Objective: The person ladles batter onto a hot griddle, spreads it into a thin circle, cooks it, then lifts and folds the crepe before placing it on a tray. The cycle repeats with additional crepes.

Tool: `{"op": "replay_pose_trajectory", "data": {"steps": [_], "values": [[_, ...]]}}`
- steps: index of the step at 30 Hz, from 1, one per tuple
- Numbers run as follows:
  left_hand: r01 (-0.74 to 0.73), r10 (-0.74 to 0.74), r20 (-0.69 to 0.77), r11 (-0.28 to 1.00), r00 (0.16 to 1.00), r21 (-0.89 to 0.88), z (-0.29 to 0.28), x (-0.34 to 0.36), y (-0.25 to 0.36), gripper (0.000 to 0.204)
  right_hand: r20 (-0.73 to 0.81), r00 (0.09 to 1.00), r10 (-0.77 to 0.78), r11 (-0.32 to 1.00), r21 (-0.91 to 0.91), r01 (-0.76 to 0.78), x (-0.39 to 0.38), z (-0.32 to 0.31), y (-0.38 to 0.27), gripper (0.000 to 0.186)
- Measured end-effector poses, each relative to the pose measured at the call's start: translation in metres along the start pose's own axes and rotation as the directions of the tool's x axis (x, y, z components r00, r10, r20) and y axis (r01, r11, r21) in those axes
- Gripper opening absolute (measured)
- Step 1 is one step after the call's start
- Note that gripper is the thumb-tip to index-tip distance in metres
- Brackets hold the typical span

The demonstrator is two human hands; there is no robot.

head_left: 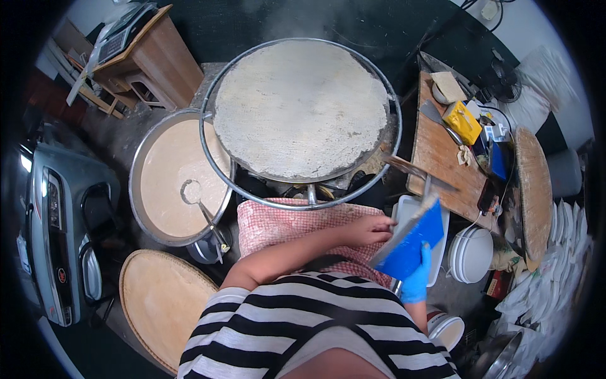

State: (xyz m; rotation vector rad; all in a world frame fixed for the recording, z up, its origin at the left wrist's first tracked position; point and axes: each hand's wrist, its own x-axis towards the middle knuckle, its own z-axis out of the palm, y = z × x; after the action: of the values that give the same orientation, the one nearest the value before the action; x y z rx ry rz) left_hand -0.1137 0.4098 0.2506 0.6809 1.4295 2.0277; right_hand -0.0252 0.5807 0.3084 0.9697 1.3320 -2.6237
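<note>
My right hand [415,282], in a blue glove, grips a flat blue scraper board [413,245] with a pale, smeared edge, held tilted before my body. My bare left hand [369,231] is beside the board's left edge with its fingers curled together; whether they pinch anything is hidden. Ahead of both hands is a large round griddle [303,107], covered by a thin pale sheet of batter and ringed by a metal rail [312,206]. A wooden T-shaped spreader [421,174] lies near the griddle's right side, just beyond the board.
Left of the griddle stands a metal basin [140,183] of pale batter with a ladle [205,211] in it. A round woven tray [165,303] lies near left. To the right are a wooden table [442,151], a white tub [440,252], a bucket [470,256] and plastic bags [536,303].
</note>
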Motion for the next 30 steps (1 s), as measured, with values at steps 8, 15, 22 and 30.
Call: {"op": "replay_pose_trajectory", "data": {"steps": [8, 15, 22, 30], "values": [[0.479, -0.544, -0.238, 0.831, 0.805, -0.281, -0.049, -0.107, -0.039, 0.034, -0.304, 0.948, 0.094, 0.995, -0.004, -0.100, -0.006, -0.104, 0.027, 0.047], [0.046, -0.611, -0.666, 0.751, 0.428, -0.659, -0.093, -0.165, -0.059, 0.016, -0.396, 0.916, 0.064, 0.998, 0.042, -0.052, 0.076, -0.148, 0.077, 0.047], [-0.190, -0.499, -0.826, 0.812, 0.263, -0.552, -0.121, -0.167, -0.086, 0.017, -0.295, 0.948, 0.120, 0.990, 0.103, -0.093, 0.097, -0.182, 0.097, 0.049], [-0.098, -0.504, -0.826, 0.836, 0.254, -0.540, -0.130, -0.177, -0.087, 0.015, -0.199, 0.959, 0.202, 0.979, 0.012, -0.204, 0.075, -0.240, 0.085, 0.060]]}}
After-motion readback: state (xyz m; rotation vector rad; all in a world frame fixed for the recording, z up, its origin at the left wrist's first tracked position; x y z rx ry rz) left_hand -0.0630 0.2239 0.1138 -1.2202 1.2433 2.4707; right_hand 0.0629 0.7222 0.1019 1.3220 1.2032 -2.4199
